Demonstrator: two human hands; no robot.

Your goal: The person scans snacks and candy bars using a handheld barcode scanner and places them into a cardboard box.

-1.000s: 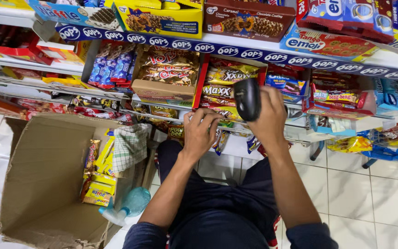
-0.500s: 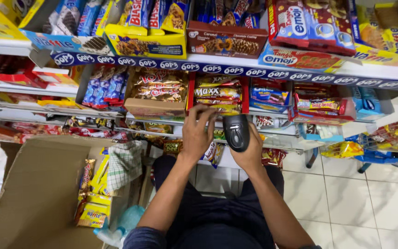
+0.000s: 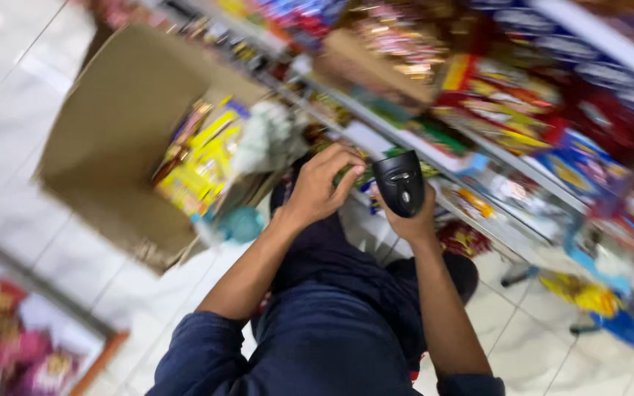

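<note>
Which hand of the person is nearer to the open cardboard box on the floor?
The left. The left hand reaches toward the shelf just right of the cardboard box. The right hand is farther right, holding the black scanner.

One scanner (image 3: 400, 182), one cardboard box (image 3: 104, 139)

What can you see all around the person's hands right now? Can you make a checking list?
Surface: white tiled floor.
Job's things: black handheld barcode scanner, aimed toward the low shelf.
Clutter: open brown cardboard box holding yellow snack packets; a pale crumpled cloth at its edge.
Hands: right hand gripping the scanner; left hand with fingers reaching to shelf goods beside it.
Cables: nothing seen.
Surroundings: blurred shop shelves packed with colourful snacks.
</note>
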